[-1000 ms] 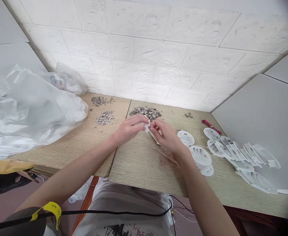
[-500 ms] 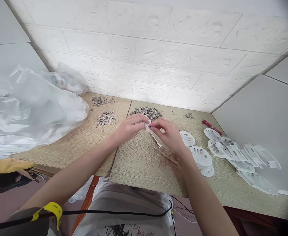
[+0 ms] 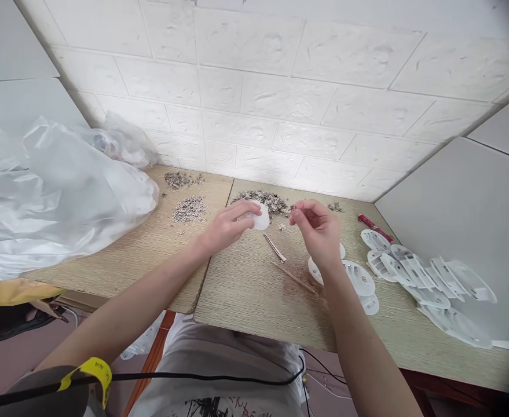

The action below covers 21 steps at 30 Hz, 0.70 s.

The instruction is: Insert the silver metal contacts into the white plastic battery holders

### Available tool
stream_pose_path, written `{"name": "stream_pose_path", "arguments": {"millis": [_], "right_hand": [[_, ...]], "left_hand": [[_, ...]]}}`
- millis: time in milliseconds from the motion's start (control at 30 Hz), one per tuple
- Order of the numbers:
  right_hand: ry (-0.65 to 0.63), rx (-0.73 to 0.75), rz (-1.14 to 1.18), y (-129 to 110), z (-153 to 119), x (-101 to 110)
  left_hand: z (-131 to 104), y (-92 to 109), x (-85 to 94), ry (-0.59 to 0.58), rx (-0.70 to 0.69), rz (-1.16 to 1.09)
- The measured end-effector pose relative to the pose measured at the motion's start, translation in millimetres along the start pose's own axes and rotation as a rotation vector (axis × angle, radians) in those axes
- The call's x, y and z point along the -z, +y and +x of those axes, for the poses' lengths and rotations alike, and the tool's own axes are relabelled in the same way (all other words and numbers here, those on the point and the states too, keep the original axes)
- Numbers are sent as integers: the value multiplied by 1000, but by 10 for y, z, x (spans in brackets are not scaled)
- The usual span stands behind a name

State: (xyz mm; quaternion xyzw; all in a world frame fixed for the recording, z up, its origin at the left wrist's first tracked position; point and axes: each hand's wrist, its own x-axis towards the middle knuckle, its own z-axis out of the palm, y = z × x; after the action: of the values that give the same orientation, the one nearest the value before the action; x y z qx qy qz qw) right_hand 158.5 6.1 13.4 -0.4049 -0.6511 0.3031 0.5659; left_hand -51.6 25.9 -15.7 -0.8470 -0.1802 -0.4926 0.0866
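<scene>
My left hand (image 3: 232, 226) grips a white oval plastic piece (image 3: 260, 217) by its edge, just in front of a heap of small metal parts (image 3: 269, 201). To the right of it, my right hand (image 3: 319, 229) pinches a small dark metal part (image 3: 293, 208) between thumb and fingertips. A few tiny light parts (image 3: 281, 227) lie on the table between the hands. Below them rest a thin metal tweezer-like tool (image 3: 275, 248) and a wooden stick (image 3: 294, 277). White oval pieces (image 3: 357, 278) lie partly behind my right wrist.
More white oval pieces (image 3: 428, 278) overlap at the right, near a red tube (image 3: 374, 227). Two small-part piles (image 3: 189, 208) (image 3: 178, 180) and a large plastic bag (image 3: 63, 197) are at the left. A white brick wall (image 3: 280, 104) stands behind the table (image 3: 245, 289).
My right hand has moved right, away from the white piece, with a small metal part in its fingertips. More of the white piece now shows in my left hand.
</scene>
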Motion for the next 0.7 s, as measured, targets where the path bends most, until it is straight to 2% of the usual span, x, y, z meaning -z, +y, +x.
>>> {"name": "stream_pose_path", "arguments": {"millis": [100,267,367,433,600,700], "right_hand": [[25,-38,12,-11,-4,-15],[-83,-5,27,-43,-60,-121],[-104,-31,75,-42,-79,-156],[-96,-69,117,-19,-80,-166],[-73,-141,98,81,-67,-173],[-64,-170,49,114,-61,-171]], "left_hand": [[13,6,7,46,10,-13],[51,47,30,100,81,-60],[65,74,34,108,152,-119],[71,95,20,70,314,-219],[80,133,-62,-22,972,-701],[79,138,-92,-65,1183,-869]]}}
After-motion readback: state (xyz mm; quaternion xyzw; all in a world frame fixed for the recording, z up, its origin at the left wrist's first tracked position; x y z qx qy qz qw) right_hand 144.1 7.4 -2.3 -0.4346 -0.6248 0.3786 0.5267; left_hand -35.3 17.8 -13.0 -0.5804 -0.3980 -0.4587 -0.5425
